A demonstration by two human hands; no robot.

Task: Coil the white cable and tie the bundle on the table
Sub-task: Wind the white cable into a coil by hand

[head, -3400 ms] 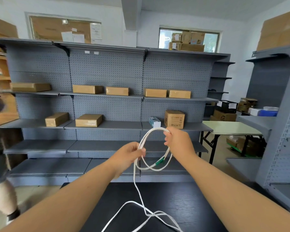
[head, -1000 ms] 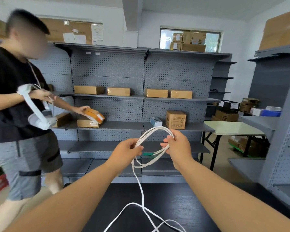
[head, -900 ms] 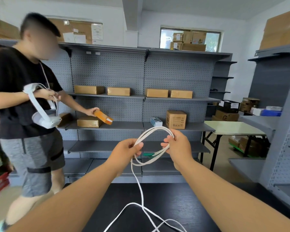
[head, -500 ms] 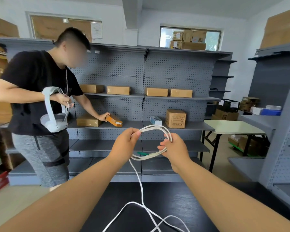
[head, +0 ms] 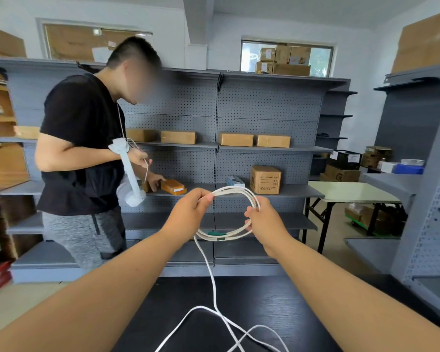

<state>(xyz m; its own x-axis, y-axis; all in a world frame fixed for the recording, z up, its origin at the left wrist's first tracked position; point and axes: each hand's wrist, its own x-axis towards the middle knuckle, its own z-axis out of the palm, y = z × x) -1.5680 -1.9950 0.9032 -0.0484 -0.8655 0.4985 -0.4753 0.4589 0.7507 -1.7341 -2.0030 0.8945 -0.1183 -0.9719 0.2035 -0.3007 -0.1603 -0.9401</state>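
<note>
Head view: both hands hold the coiled white cable [head: 235, 190] up above the black table [head: 277, 301]. The left hand [head: 188, 212] pinches the loop's top and the right hand [head: 267, 222] grasps its side, while the loose tail drops onto the tabletop. Beyond, a person in a black shirt [head: 81, 138] touches an orange box [head: 173, 186] on the grey shelving [head: 264, 107].

White cable [head: 241, 190] smooth plastic; table [head: 259, 301] matt black woodgrain; boxes [head: 265, 179] cardboard.
</note>
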